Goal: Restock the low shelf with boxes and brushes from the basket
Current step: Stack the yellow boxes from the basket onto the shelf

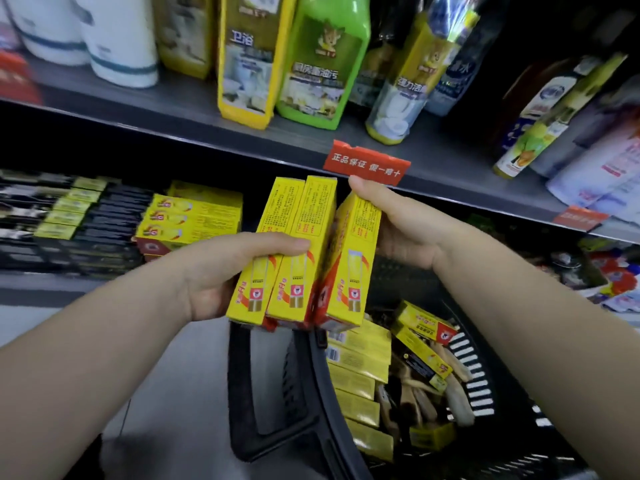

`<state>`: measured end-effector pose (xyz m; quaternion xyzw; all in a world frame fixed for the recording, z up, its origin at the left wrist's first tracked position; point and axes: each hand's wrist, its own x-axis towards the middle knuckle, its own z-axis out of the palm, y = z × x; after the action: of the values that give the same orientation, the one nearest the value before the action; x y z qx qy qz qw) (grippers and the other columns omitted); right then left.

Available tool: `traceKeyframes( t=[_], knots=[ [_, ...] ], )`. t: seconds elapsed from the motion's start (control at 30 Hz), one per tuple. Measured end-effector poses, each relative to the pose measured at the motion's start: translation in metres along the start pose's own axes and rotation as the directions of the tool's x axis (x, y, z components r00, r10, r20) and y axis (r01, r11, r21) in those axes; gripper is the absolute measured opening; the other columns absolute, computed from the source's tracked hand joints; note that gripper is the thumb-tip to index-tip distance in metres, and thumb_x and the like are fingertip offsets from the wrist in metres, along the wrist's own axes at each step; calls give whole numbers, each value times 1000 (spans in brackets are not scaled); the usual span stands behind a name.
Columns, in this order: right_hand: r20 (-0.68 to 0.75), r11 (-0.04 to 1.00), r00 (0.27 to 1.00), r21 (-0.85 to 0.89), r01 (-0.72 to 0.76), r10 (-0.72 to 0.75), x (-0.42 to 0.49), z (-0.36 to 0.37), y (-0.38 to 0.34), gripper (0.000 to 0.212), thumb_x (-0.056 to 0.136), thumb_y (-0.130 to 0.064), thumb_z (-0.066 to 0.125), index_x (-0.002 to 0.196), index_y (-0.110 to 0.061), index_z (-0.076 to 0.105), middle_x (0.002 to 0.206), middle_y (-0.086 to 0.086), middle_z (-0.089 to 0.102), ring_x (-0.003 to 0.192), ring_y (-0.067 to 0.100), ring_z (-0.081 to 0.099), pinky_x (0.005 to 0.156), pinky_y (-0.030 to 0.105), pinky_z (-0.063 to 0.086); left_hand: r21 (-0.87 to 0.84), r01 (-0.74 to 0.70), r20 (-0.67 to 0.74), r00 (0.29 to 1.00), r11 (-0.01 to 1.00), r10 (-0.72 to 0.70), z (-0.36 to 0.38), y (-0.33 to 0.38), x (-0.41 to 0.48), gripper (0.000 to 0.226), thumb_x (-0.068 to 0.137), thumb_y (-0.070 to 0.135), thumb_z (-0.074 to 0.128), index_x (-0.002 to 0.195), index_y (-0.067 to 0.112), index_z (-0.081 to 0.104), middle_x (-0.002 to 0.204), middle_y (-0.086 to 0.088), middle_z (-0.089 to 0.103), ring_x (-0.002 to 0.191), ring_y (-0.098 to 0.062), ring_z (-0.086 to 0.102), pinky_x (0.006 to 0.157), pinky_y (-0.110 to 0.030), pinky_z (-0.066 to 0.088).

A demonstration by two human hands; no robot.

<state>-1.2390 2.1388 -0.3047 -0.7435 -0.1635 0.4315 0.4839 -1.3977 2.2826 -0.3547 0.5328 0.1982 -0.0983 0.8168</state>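
On the low shelf [41,282], stacked yellow boxes [188,220] lie at left. Your left grip [221,271] curls round two upright boxes [294,244], and your right grip [405,230] pinches a third box [353,251] leaning against them. Below, the basket [322,403] holds more boxes [356,368] and wooden brushes [422,400].

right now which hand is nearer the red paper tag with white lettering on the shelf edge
Right. The right hand is just below the red paper tag, thumb nearly touching; the left hand is lower and further left.
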Motion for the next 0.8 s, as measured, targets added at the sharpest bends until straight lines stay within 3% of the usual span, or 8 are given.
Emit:
traceKeyframes(
  t=[0.07, 0.17, 0.23, 0.3, 0.4, 0.53, 0.63, 0.8],
  knots=[
    [2, 999, 1000, 46, 21, -21, 12, 13, -4, 32, 79, -48, 60, 87, -17, 61, 84, 3, 64, 88, 25, 58, 102, 43, 39, -19, -38, -86, 996, 999, 36, -17, -1, -4, 35, 57, 32, 70, 84, 11, 67, 63, -3, 71, 51, -15, 67, 42, -25, 52],
    [25, 1000, 1000, 17, 2, -3, 32, 26, -7, 31, 84, -50, 56, 95, -21, 64, 65, -3, 62, 64, 16, 55, 76, 31, 44, -79, -39, -177, 984, 996, 24, -48, -4, -9, 28, 61, 30, 70, 81, 10, 66, 63, -5, 71, 51, -16, 68, 41, -25, 51],
    [68, 1000, 998, -22, -10, 11, 44, 34, -10, 40, 74, -55, 61, 97, -23, 65, 66, -1, 63, 54, 14, 57, 54, 21, 44, -125, -33, -248, 969, 992, 1, -69, -9, -11, 21, 73, 29, 69, 83, 10, 66, 65, -6, 72, 53, -18, 68, 42, -26, 51],
    [84, 999, 996, -39, -11, 15, 56, 41, -13, 42, 55, -58, 70, 77, -22, 68, 66, 2, 66, 51, 14, 60, 46, 19, 45, -179, -22, -331, 943, 984, -39, -87, -14, -12, 18, 83, 27, 65, 87, 9, 65, 65, -7, 72, 52, -20, 68, 42, -27, 51],
    [68, 998, 997, -67, -19, 23, 76, 53, -15, 40, 44, -59, 73, 64, -24, 73, 71, 3, 71, 53, 15, 65, 48, 19, 51, -279, -29, -440, 892, 960, -101, -109, -20, -11, 15, 84, 22, 65, 92, 9, 65, 71, -13, 73, 51, -25, 68, 39, -32, 51],
    [-51, 998, 999, -55, 3, -6, 111, 70, -11, 33, 80, -49, 65, 89, -17, 67, 72, 4, 73, 54, 15, 67, 46, 18, 49, -355, -144, -582, 808, 924, -98, -132, -23, -3, 14, 84, 23, 66, 93, 12, 65, 70, -9, 74, 54, -25, 69, 46, -40, 57],
    [-221, 992, 975, 125, 2, 26, 143, 83, -3, 27, 88, -36, 63, 91, -9, 60, 77, 9, 70, 58, 20, 66, 46, 20, 51, -384, -158, -589, 800, 910, -110, -136, -23, 5, 13, 85, 25, 65, 91, 13, 64, 66, -7, 73, 50, -25, 68, 55, -39, 55],
    [-314, 984, 948, 179, 17, 40, 200, 96, 9, 20, 89, -32, 63, 84, -14, 55, 93, 9, 66, 73, 20, 63, 62, 23, 56, -441, -120, -604, 772, 890, -195, -136, -26, 18, 24, 80, 24, 70, 95, 9, 62, 74, -19, 71, 48, -31, 65, 36, -29, 45]
  ],
)
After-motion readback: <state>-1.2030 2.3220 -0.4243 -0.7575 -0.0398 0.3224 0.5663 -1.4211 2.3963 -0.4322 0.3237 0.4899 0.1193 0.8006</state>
